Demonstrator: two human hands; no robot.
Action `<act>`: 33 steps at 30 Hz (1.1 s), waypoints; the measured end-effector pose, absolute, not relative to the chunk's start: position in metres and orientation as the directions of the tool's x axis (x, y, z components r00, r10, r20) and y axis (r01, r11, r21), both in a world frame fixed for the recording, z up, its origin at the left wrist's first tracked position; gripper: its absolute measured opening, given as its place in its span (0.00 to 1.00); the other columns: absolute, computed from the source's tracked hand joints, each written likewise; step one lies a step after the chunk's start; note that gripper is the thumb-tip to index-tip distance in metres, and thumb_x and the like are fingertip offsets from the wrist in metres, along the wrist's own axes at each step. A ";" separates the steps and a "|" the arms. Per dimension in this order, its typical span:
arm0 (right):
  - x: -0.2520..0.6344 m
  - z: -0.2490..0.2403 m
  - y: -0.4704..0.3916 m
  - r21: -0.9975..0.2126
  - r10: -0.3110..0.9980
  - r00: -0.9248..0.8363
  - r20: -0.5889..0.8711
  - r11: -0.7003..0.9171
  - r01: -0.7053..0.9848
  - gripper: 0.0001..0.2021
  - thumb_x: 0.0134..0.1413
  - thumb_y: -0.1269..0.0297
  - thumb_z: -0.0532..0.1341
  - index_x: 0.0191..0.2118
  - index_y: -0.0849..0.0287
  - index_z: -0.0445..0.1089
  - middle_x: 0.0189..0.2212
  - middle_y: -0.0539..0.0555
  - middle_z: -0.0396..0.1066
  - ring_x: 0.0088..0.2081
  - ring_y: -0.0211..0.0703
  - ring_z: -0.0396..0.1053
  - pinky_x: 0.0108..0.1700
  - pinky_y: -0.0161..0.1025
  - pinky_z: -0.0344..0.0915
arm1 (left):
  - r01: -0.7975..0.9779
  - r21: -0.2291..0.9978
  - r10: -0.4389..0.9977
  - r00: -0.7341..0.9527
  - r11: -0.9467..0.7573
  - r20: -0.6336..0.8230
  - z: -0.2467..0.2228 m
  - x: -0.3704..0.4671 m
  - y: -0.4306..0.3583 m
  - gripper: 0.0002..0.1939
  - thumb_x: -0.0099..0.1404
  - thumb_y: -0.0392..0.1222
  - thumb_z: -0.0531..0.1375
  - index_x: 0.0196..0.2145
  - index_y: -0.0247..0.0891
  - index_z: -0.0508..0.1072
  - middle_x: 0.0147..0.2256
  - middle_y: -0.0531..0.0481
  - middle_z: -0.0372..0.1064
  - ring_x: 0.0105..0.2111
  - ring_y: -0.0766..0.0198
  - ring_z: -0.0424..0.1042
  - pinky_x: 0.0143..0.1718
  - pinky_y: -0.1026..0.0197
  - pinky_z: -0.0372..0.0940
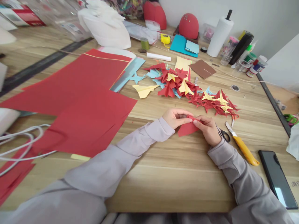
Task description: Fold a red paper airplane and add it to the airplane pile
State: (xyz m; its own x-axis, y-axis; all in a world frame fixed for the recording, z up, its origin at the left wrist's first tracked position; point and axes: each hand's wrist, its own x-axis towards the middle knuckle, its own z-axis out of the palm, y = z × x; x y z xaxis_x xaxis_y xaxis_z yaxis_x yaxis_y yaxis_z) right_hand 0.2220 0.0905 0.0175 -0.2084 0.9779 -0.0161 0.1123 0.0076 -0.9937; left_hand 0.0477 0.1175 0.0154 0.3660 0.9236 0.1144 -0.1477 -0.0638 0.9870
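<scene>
Though small, vividly red paper [187, 129]

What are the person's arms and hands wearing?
Long, loose sleeves in plain greyish mauve, with lots of soft wrinkles, reaching down near the wrists. The left hand and right hand wear no gloves.

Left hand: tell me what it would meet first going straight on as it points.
Past the red paper in its grip, the left hand would probably meet the right hand first, pinching the same piece close by; exact depth is unclear.
</scene>
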 end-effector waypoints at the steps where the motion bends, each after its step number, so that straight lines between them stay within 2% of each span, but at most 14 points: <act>1: 0.222 0.017 0.090 -0.996 0.978 -0.207 -0.027 -0.008 0.093 0.16 0.46 0.48 0.66 0.28 0.58 0.73 0.24 0.49 0.71 0.27 0.37 0.65 0.32 0.35 0.63 | -0.165 0.986 0.919 0.381 -0.039 0.101 0.015 0.048 0.118 0.18 0.46 0.49 0.70 0.31 0.33 0.78 0.28 0.48 0.74 0.27 0.67 0.71 0.32 0.64 0.68; 4: 0.222 0.017 0.090 -0.998 0.975 -0.222 -0.030 -0.016 0.067 0.16 0.46 0.48 0.66 0.27 0.58 0.72 0.23 0.48 0.70 0.26 0.36 0.63 0.31 0.35 0.62 | -0.195 0.981 0.910 0.406 -0.003 0.083 0.015 0.047 0.118 0.19 0.45 0.49 0.71 0.31 0.32 0.78 0.28 0.48 0.74 0.28 0.66 0.72 0.33 0.63 0.69; 10: 0.223 0.022 0.089 -0.985 0.967 -0.256 -0.011 0.033 0.169 0.19 0.47 0.46 0.64 0.25 0.59 0.71 0.21 0.48 0.67 0.24 0.35 0.61 0.29 0.34 0.60 | -0.183 0.982 0.899 0.421 -0.044 0.119 0.016 0.047 0.117 0.17 0.46 0.47 0.71 0.31 0.33 0.79 0.29 0.47 0.74 0.27 0.67 0.71 0.31 0.64 0.67; 14: 0.223 0.023 0.089 -0.980 0.969 -0.247 0.005 0.054 0.191 0.19 0.46 0.46 0.64 0.25 0.59 0.72 0.21 0.49 0.68 0.24 0.36 0.63 0.30 0.35 0.62 | -0.136 0.985 0.896 0.416 -0.110 0.158 0.015 0.045 0.118 0.15 0.47 0.46 0.70 0.30 0.33 0.79 0.28 0.46 0.74 0.27 0.66 0.70 0.28 0.64 0.66; 23: 0.224 0.023 0.090 -0.977 0.960 -0.278 0.031 0.088 0.196 0.16 0.47 0.50 0.65 0.25 0.60 0.74 0.21 0.50 0.71 0.25 0.36 0.65 0.31 0.35 0.63 | -0.218 0.966 0.862 0.453 -0.141 0.228 0.014 0.045 0.121 0.12 0.45 0.44 0.72 0.26 0.35 0.80 0.28 0.46 0.75 0.28 0.65 0.72 0.31 0.64 0.67; 33: 0.229 0.017 0.092 -0.967 0.970 -0.244 -0.006 0.056 0.247 0.13 0.45 0.53 0.67 0.27 0.60 0.76 0.23 0.50 0.73 0.24 0.36 0.65 0.29 0.34 0.62 | -0.194 0.965 0.859 0.450 -0.175 0.246 0.010 0.044 0.124 0.11 0.44 0.44 0.72 0.25 0.36 0.80 0.27 0.46 0.75 0.27 0.65 0.73 0.31 0.64 0.69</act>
State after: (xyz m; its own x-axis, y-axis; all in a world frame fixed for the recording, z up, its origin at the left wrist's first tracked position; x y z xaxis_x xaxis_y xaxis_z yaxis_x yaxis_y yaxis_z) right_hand 0.2286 0.0916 0.0174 -0.2437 0.9698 -0.0055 0.2468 0.0565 -0.9674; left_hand 0.0440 0.1237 0.0103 0.4496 0.8586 0.2462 -0.1942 -0.1750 0.9652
